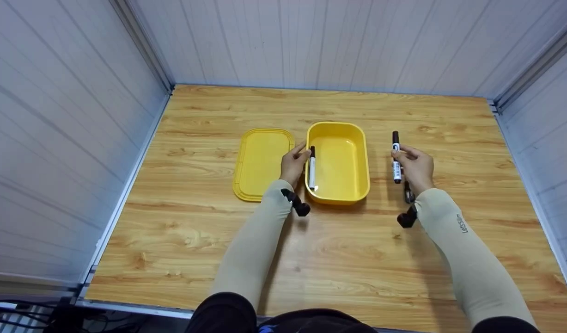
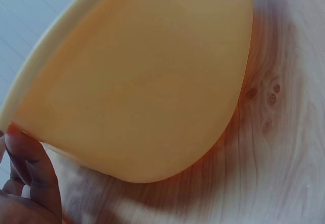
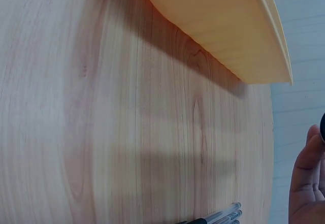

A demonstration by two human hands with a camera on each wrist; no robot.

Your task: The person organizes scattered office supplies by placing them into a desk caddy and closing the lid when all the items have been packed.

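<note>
A yellow plastic box (image 1: pixel 338 196) without its lid stands mid-table. My left hand (image 1: pixel 293 166) holds its left rim, with the thumb beside the black cap of a white marker (image 1: pixel 312 173) that lies inside along the left wall. The left wrist view shows fingertips right at the rim of the box (image 2: pixel 147 87). To the right of the box, my right hand (image 1: pixel 417 169) pinches a second white marker (image 1: pixel 396 159) with a black cap, its cap end pointing away from me. Only the fingers of this hand show at the edge of the right wrist view.
The yellow lid (image 1: pixel 262 162) lies flat to the left of the box. Several clear pens (image 3: pixel 223 216) with dark parts lie on the table below my right hand, mostly hidden in the head view. White panel walls (image 1: pixel 283 41) enclose the back and sides of the wooden table (image 1: pixel 181 240).
</note>
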